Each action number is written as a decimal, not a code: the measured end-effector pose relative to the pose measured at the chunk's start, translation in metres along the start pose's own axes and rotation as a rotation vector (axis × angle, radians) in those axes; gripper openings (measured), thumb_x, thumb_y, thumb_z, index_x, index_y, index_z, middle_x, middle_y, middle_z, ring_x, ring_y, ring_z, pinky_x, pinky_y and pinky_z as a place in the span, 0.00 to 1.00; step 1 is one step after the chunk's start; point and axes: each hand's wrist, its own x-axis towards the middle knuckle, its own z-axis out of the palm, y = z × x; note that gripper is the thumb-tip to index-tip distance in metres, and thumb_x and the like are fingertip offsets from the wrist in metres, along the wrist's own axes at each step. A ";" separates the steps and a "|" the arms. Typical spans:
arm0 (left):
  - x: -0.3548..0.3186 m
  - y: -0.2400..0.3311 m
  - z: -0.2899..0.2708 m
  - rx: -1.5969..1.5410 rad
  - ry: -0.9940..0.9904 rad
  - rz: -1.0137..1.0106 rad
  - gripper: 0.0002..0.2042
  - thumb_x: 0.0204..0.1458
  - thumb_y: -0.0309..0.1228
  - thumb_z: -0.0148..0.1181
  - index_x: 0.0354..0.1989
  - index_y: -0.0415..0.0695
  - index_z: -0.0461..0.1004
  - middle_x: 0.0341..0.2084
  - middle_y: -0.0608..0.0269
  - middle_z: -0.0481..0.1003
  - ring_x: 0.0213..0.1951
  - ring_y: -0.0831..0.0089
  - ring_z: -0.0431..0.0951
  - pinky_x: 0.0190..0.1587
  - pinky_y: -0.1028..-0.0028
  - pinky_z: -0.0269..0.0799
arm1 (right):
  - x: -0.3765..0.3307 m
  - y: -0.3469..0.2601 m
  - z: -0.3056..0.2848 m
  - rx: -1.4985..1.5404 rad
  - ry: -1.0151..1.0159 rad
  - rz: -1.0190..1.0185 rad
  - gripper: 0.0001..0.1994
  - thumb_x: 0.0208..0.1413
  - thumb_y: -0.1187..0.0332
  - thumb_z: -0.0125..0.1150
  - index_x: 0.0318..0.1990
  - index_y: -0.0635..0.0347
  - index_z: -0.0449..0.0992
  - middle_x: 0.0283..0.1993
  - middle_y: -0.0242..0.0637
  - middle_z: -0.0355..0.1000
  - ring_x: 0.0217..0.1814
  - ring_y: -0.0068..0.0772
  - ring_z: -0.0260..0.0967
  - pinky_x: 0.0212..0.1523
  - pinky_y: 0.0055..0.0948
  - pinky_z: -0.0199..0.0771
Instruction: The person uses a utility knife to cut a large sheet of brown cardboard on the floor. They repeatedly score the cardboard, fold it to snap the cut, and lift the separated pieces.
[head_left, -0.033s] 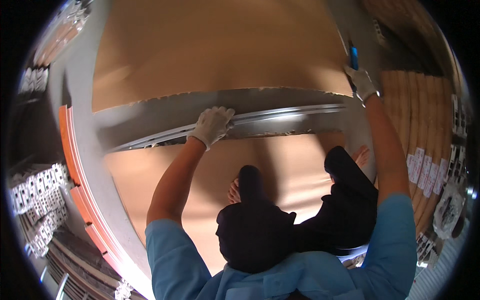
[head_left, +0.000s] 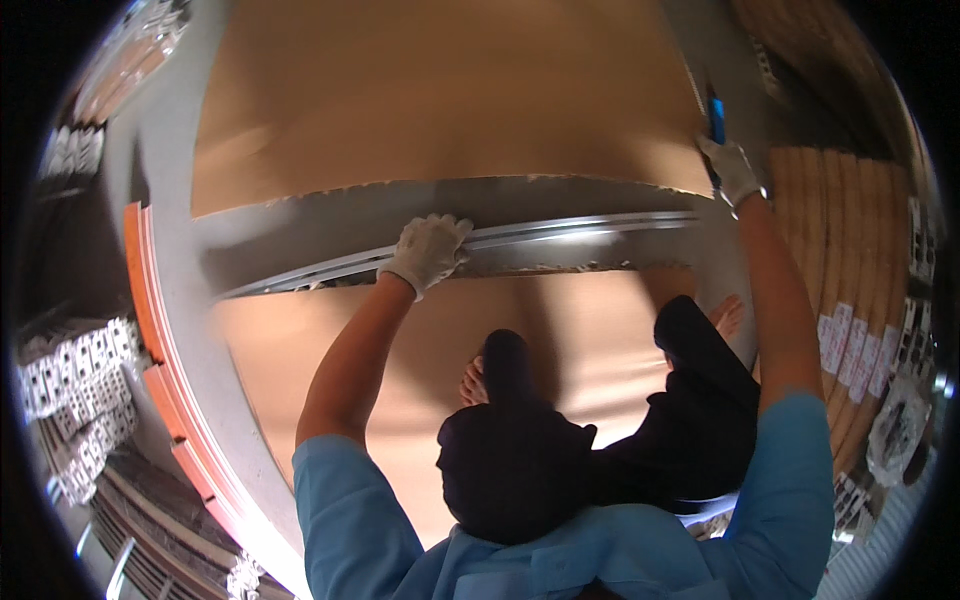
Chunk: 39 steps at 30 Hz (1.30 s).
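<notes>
My left hand (head_left: 428,250), in a white work glove, is closed over a long silver metal rail (head_left: 560,230). The rail lies across the grey floor, in the gap between two brown cardboard sheets. Out to the far right, my gloved right hand (head_left: 732,172) grips a blue utility knife (head_left: 716,120), whose thin dark tip points away from me. That hand is beside the right edge of the far cardboard sheet (head_left: 440,100), near its corner. The far sheet's near edge is ragged. My bare feet are on or beside the near cardboard sheet (head_left: 340,400).
Long brown wrapped bundles (head_left: 840,250) with white labels lie on the right. Orange and white strips (head_left: 160,330) run along the left side. Beyond them are stacks of white profiles (head_left: 85,370). A clear plastic-wrapped roll (head_left: 897,420) lies at the lower right.
</notes>
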 end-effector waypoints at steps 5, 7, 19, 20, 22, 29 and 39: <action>-0.020 -0.010 -0.001 0.176 -0.029 -0.082 0.13 0.49 0.29 0.56 0.44 0.49 0.73 0.37 0.63 0.73 0.40 0.63 0.75 0.41 0.63 0.72 | 0.021 0.013 0.006 0.049 -0.029 0.012 0.22 0.51 0.52 0.65 0.39 0.65 0.77 0.29 0.30 0.71 0.29 0.22 0.65 0.30 0.29 0.65; -0.016 -0.010 -0.002 0.148 0.018 -0.070 0.13 0.48 0.28 0.56 0.44 0.49 0.74 0.37 0.64 0.73 0.40 0.64 0.75 0.40 0.64 0.72 | 0.026 0.016 0.007 0.018 -0.002 -0.015 0.23 0.52 0.52 0.65 0.42 0.67 0.77 0.32 0.32 0.73 0.30 0.23 0.66 0.32 0.29 0.67; -0.051 0.042 -0.002 0.024 0.109 -0.034 0.13 0.47 0.30 0.57 0.43 0.48 0.74 0.37 0.66 0.72 0.40 0.68 0.73 0.39 0.66 0.68 | 0.029 0.029 0.001 0.090 -0.081 -0.095 0.21 0.55 0.54 0.62 0.44 0.66 0.78 0.33 0.31 0.72 0.33 0.20 0.66 0.36 0.26 0.67; -0.054 0.043 0.002 0.000 0.128 -0.050 0.11 0.48 0.30 0.56 0.41 0.47 0.75 0.36 0.66 0.73 0.40 0.67 0.73 0.39 0.66 0.68 | 0.032 0.031 -0.002 0.010 -0.049 -0.055 0.22 0.55 0.54 0.62 0.44 0.67 0.78 0.33 0.31 0.73 0.34 0.20 0.67 0.37 0.26 0.68; -0.059 0.043 0.009 -0.058 0.084 -0.066 0.09 0.49 0.31 0.55 0.39 0.47 0.76 0.35 0.66 0.74 0.40 0.65 0.74 0.39 0.65 0.68 | 0.036 0.033 -0.004 -0.187 -0.012 0.055 0.22 0.55 0.54 0.62 0.44 0.69 0.77 0.35 0.32 0.74 0.36 0.21 0.68 0.38 0.26 0.68; -0.070 0.030 0.025 -0.051 -0.079 -0.156 0.20 0.49 0.26 0.55 0.53 0.47 0.71 0.47 0.55 0.72 0.52 0.57 0.70 0.57 0.58 0.63 | 0.012 0.008 0.021 0.242 -0.081 0.043 0.14 0.55 0.60 0.63 0.43 0.60 0.77 0.37 0.34 0.75 0.38 0.28 0.72 0.38 0.31 0.72; -0.054 0.043 0.013 -0.022 0.086 -0.091 0.16 0.49 0.32 0.60 0.48 0.47 0.69 0.39 0.61 0.72 0.45 0.59 0.72 0.47 0.59 0.65 | -0.014 -0.021 0.022 -0.049 0.017 -0.051 0.14 0.52 0.58 0.62 0.28 0.61 0.73 0.19 0.30 0.65 0.20 0.23 0.60 0.23 0.32 0.60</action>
